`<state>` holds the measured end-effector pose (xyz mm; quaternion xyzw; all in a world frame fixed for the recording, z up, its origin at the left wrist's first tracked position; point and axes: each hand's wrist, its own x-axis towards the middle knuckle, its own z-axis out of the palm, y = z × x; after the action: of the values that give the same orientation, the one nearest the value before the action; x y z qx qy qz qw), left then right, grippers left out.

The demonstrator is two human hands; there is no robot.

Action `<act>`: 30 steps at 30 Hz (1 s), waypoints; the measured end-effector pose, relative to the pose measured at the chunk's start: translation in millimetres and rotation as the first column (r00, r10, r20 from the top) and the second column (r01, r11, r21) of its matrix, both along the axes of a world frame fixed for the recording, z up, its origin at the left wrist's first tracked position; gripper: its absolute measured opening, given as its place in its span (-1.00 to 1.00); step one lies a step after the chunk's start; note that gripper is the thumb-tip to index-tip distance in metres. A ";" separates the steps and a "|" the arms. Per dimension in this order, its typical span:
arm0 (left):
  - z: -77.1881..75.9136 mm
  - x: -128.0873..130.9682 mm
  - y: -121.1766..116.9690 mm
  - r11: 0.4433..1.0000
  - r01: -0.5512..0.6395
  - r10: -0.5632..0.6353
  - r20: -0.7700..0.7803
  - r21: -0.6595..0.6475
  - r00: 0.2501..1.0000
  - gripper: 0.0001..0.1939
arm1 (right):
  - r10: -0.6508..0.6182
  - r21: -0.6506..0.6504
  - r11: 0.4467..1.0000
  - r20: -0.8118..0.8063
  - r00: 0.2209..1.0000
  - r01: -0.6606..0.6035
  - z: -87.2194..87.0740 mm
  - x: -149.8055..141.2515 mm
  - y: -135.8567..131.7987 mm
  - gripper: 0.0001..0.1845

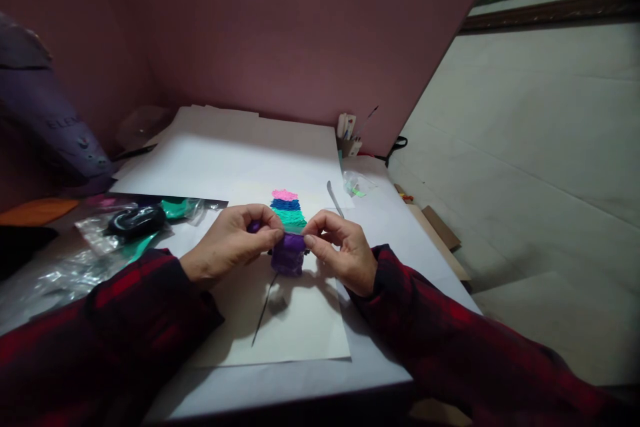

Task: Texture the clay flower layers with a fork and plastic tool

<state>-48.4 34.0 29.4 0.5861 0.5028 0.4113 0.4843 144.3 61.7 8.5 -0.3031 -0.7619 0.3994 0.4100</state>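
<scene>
Both hands meet over a cream sheet of paper [295,327] on the table. My left hand [230,243] and my right hand [340,247] each pinch a lump of purple clay [289,255], fingers curled tight on its top edge. Just beyond the lump, on the paper, sits a clay relief [287,208] built in bands of pink, blue and teal. A thin dark line [263,313] runs down the paper below the lump. Both sleeves are red and black plaid.
Plastic bags with black clay [137,219] and green clay lie at the left. A thin metal tool [334,197] and a small bag [357,185] lie right of the relief. A pot of brushes [349,137] and scissors [397,147] stand by the pink wall.
</scene>
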 end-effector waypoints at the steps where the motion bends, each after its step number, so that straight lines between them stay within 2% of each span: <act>1: 0.3 0.3 -0.1 1.000 -0.001 0.001 0.003 -0.006 1.000 -0.89 | -0.004 -0.007 1.000 -0.007 1.000 0.004 0.2 -0.4 0.0 -0.95; 8: 2.9 3.6 -0.6 1.000 -0.012 0.012 -0.019 0.019 1.000 -0.92 | -0.008 -0.114 0.993 -0.049 0.999 0.003 -0.2 -2.8 0.7 -0.96; 14: 2.1 3.2 -0.9 0.998 0.010 -0.008 -0.030 0.070 1.000 -0.92 | -0.034 -0.091 0.995 -0.050 0.998 0.029 0.8 -3.8 -1.5 -0.97; 19: -1.4 3.6 -1.4 0.998 0.013 -0.013 0.005 0.056 1.000 -0.90 | -0.070 -0.093 0.994 -0.056 0.996 0.065 2.3 -5.4 -3.2 -0.95; 23: -1.7 1.1 2.1 0.998 -0.062 0.061 0.105 0.006 0.993 -0.87 | -0.062 -0.137 0.990 -0.146 0.987 0.042 -3.0 -4.5 0.0 -0.89; 27: 14.0 -17.8 9.9 0.987 -0.160 0.149 0.266 0.019 0.952 -0.88 | -0.130 -0.100 0.988 -0.122 0.984 0.118 -9.8 -2.4 3.2 -0.79; 30: 33.8 -44.4 15.8 0.971 -0.219 0.200 0.175 0.098 0.964 -0.91 | -0.158 -0.014 0.987 -0.093 0.983 0.158 -11.7 -2.0 3.2 -0.83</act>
<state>-92.8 49.8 63.2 0.5208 0.4958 0.5357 0.4427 142.3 64.9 -3.2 -0.3448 -0.7141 0.3819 0.4748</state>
